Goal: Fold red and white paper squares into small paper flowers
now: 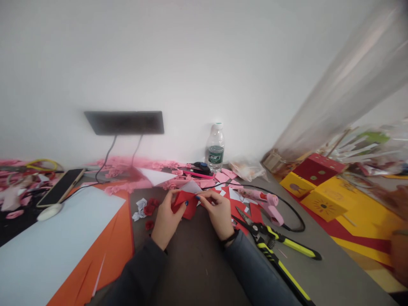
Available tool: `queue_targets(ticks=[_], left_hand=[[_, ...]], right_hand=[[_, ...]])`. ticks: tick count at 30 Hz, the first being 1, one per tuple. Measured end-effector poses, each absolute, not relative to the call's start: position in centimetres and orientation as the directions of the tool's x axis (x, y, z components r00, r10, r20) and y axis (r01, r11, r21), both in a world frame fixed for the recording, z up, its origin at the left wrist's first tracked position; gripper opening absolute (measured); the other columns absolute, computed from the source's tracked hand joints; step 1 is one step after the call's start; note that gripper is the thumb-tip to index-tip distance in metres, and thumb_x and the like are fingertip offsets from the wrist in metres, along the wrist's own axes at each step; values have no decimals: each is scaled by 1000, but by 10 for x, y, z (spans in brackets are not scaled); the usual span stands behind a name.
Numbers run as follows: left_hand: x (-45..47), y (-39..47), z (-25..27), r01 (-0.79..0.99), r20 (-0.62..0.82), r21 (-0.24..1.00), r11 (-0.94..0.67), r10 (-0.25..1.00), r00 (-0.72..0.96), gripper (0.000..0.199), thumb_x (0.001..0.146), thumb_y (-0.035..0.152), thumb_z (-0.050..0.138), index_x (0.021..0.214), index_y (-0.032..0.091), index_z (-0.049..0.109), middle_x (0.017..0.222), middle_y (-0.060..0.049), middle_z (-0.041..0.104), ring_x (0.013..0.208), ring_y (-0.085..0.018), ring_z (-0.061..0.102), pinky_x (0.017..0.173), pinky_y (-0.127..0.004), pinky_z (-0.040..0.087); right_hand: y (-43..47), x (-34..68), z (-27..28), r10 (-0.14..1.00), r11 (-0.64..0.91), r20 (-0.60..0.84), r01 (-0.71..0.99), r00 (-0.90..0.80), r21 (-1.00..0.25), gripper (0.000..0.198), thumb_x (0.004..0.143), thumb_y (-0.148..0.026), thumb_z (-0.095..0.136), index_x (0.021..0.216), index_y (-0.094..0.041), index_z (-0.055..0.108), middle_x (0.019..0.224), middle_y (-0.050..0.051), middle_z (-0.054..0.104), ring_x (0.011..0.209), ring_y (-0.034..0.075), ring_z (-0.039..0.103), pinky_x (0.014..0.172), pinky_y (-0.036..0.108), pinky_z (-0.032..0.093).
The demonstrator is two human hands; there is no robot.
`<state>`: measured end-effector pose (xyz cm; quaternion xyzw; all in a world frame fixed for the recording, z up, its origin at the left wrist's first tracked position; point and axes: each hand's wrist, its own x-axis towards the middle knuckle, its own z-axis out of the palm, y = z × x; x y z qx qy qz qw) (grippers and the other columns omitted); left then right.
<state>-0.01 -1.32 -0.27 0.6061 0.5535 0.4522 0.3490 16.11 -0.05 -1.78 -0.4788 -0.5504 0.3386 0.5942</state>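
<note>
Between my two hands is a folded piece of red paper (190, 207), held just above the grey table. My left hand (168, 215) pinches its left side, with the thumb lying across the front. At the paper's upper right edge, the fingertips of my right hand (218, 211) are pressed together on it. Crumpled red paper flowers (151, 207) and a crumpled white paper (139, 209) lie just left of my left hand. Right of my right hand, yellow-and-black shears (270, 238) rest on the table with their blades apart, over red paper scraps (234, 203).
A pink glue gun (270, 206) with a black cord lies at the right. Behind stands a water bottle (216, 148) against the wall. White and orange sheets (79, 229), a phone (60, 187) and a mouse (49, 212) lie left. Yellow and red boxes (325, 197) sit far right.
</note>
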Motion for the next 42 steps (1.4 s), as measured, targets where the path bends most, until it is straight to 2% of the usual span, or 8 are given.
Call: queue_targets(ticks=[8, 11, 14, 20, 24, 30, 36, 42], left_hand=[[-4, -7, -18, 240, 88, 967, -81, 996, -19, 44, 84, 24, 54, 128, 18, 51, 115, -12, 71, 52, -13, 66, 55, -28, 58], [-4, -7, -20, 199, 89, 977, -81, 996, -29, 52, 87, 23, 50, 138, 17, 43, 128, -16, 64, 89, -22, 74, 69, -32, 61], [-4, -8, -15, 317, 217, 928, -195, 976, -33, 50, 87, 21, 51, 136, 19, 47, 139, -15, 57, 126, -26, 57, 95, -37, 54], [-6, -17, 4, 465, 519, 774, -430, 852, -76, 35, 94, 24, 44, 127, 22, 55, 146, -11, 47, 140, -26, 39, 114, -45, 35], [-2, -23, 7, 313, 390, 873, -375, 921, 15, 40, 91, 27, 53, 130, 22, 51, 124, -11, 64, 115, -23, 61, 95, -35, 51], [4, -21, 3, 293, 191, 934, -202, 979, 67, 12, 83, 29, 61, 87, 17, 63, 83, -3, 70, 78, -19, 65, 72, -27, 52], [10, -20, 5, 50, 82, 995, -86, 993, 89, 24, 83, 35, 60, 96, 15, 67, 89, -5, 73, 68, -16, 65, 64, -27, 54], [10, -18, 1, -59, -10, 998, 16, 994, 107, 36, 79, 40, 67, 101, 12, 69, 84, -8, 76, 63, -18, 67, 56, -27, 55]], right_hand=[[2, 166, -16, 827, 409, 457, 206, 327, -889, 22, 90, -34, 56, 89, -20, 73, 98, 8, 75, 96, 25, 67, 88, 39, 49], [4, 170, -14, 816, 379, 408, 154, 410, -913, 26, 92, -40, 52, 83, -19, 65, 78, 4, 69, 75, 20, 63, 69, 31, 49], [5, 170, -14, 840, 362, 358, 71, 407, -930, 27, 91, -44, 54, 78, -20, 58, 61, -2, 56, 57, 15, 51, 53, 25, 41], [5, 165, -16, 904, 351, 341, 7, 257, -936, 23, 80, -41, 68, 78, -19, 61, 71, 2, 63, 65, 16, 57, 59, 27, 46], [2, 162, -15, 914, 366, 362, 12, 183, -930, 17, 78, -34, 72, 80, -20, 63, 72, 1, 63, 63, 15, 56, 58, 27, 47], [-3, 156, -13, 920, 393, 392, -48, 28, -918, 24, 80, -34, 70, 99, -23, 62, 83, 3, 67, 75, 19, 63, 67, 30, 52], [-2, 157, -15, 912, 402, 404, 42, 74, -915, 8, 83, -28, 65, 79, -21, 67, 79, 3, 69, 74, 19, 64, 68, 31, 52], [-1, 158, -19, 912, 388, 380, -24, 154, -922, 16, 82, -29, 67, 95, -20, 69, 93, 7, 75, 84, 22, 69, 77, 35, 56]])
